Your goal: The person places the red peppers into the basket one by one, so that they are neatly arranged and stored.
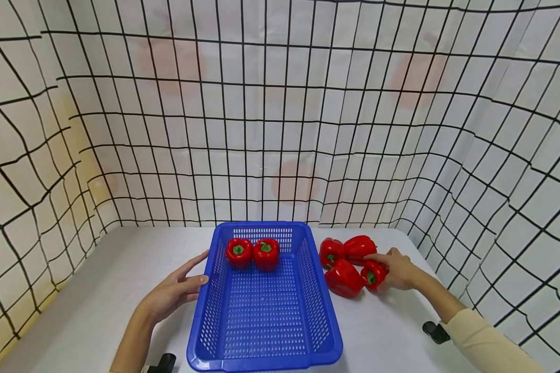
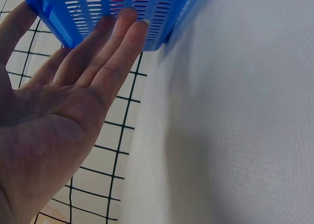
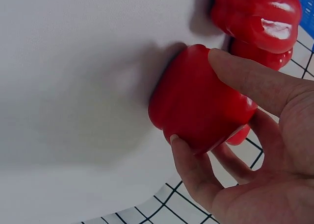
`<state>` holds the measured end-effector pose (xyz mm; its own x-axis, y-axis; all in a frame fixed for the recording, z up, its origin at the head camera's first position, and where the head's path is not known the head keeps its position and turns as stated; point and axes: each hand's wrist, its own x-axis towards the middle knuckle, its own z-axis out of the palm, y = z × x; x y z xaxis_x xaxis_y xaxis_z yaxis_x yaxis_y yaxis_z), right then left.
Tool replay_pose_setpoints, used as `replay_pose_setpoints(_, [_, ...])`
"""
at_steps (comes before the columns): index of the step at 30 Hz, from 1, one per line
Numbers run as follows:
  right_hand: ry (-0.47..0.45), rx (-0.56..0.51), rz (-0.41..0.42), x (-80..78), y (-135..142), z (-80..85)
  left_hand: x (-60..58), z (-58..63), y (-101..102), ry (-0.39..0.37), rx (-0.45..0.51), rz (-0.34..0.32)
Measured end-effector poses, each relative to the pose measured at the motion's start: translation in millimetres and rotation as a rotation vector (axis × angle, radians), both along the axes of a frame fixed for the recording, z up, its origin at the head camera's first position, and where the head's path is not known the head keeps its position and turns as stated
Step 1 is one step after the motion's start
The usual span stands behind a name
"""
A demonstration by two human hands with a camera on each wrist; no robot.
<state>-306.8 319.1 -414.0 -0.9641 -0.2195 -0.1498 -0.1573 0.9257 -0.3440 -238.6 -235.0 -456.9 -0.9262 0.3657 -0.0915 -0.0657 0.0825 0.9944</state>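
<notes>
A blue plastic basket (image 1: 266, 311) with perforated walls stands on the white table. Two red bell peppers (image 1: 266, 255) sit side by side at its far end, green stems showing. My left hand (image 1: 171, 292) rests against the basket's left side; in the left wrist view its fingers are extended along the slotted wall. To the right of the basket my right hand (image 1: 398, 270) grips a red bell pepper (image 3: 196, 101), thumb on one side and fingers round the other. Three more peppers (image 1: 344, 278) lie in a cluster just left of that hand.
Black wire grid panels (image 1: 280, 129) over white sheeting enclose the table (image 1: 121, 290) at the back and both sides. The right panel (image 1: 508, 207) runs close beside the right forearm. Bare table surface shows left of the basket and at the front right.
</notes>
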Motion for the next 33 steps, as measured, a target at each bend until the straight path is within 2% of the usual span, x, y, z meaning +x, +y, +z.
replay_pose_setpoints(9, [0.025,0.008,0.034,0.7,1,0.6,0.8,0.9,0,0.001,0.003,-0.003])
replay_pose_setpoints(16, [-0.003,0.005,-0.003,2.8,1,3.2,0.7,0.7,0,-0.003,0.002,0.005])
replay_pose_setpoints(33, [0.062,-0.044,0.017,16.4,7,15.0,0.6,0.1,1,-0.006,0.001,0.008])
